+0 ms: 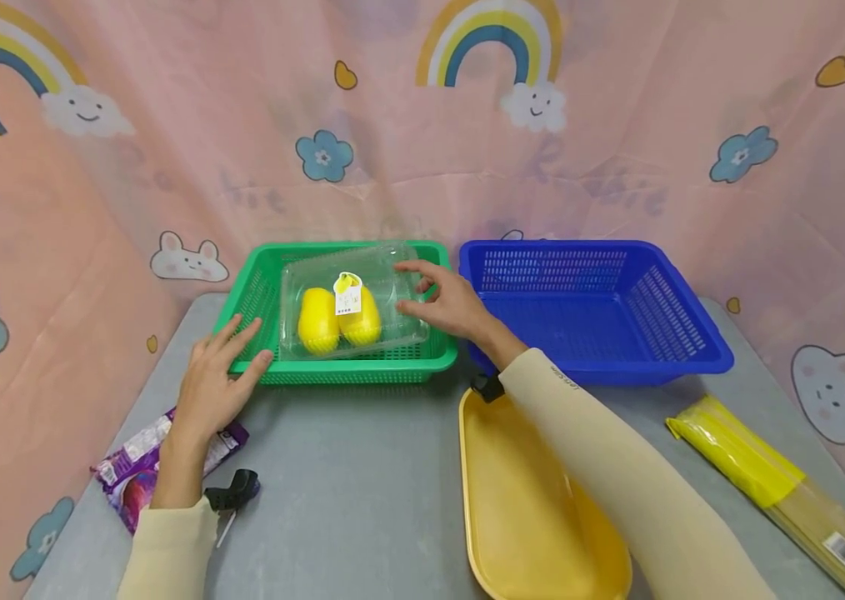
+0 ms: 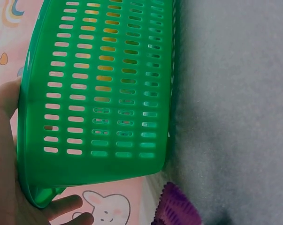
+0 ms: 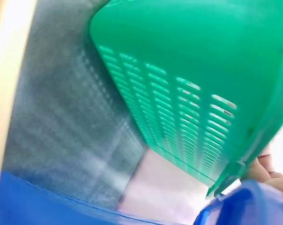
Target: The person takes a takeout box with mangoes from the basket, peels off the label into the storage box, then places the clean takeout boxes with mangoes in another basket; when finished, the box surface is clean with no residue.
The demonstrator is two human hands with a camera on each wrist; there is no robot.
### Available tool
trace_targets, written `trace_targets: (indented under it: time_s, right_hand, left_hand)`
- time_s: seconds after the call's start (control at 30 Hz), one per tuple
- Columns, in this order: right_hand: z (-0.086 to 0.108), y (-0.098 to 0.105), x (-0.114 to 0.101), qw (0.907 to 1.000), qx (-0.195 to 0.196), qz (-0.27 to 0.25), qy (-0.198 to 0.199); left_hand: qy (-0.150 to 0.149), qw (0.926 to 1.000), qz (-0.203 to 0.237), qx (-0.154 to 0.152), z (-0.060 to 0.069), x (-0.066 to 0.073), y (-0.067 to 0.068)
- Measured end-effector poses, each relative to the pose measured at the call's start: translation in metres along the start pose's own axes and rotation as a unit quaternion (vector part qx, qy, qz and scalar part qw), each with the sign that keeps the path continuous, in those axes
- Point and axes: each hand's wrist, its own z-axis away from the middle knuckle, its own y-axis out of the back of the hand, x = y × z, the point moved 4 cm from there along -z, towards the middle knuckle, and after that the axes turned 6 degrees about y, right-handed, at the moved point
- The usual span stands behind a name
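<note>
Inside the green basket [image 1: 362,367] we see the clear box [image 1: 310,275] of yellow fruits [image 1: 317,321], its long axis running left to right, slightly askew. Our right hand [image 1: 448,300] is nearer, thumb and fingers parted at the box's right end, grasping nothing; we cannot tell whether they touch it. Our left hand [image 1: 214,379] spreads loosely over the basket's left front corner, unclenched. The basket's rim surrounds the box; the blue basket [image 1: 617,367] stands just right of it, the yellow tray [image 1: 520,500] in front-right, the purple packet [image 1: 130,467] front-left.
</note>
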Motion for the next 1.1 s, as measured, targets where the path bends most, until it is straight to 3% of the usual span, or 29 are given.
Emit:
trace_targets:
  time_s: [0.27, 0.57, 0.87, 1.1]
  right_hand:
    - [0.007, 0.017, -0.006, 0.9984, 0.031, -0.041, -0.023]
    - [0.017, 0.041, -0.018, 0.9945, 0.056, -0.088, -0.008]
    - [0.035, 0.051, -0.038, 0.9929, 0.044, -0.110, 0.006]
    - [0.059, 0.051, -0.047, 0.9934, 0.022, -0.110, 0.023]
  left_hand:
    - [0.000, 1.0000, -0.004, 0.000, -0.002, 0.000, 0.000]
    - [0.000, 1.0000, -0.002, 0.001, -0.003, 0.001, 0.001]
    - [0.003, 1.0000, 0.004, 0.001, -0.001, 0.002, 0.001]
    - [0.000, 1.0000, 0.004, 0.000, 0.000, 0.003, 0.003]
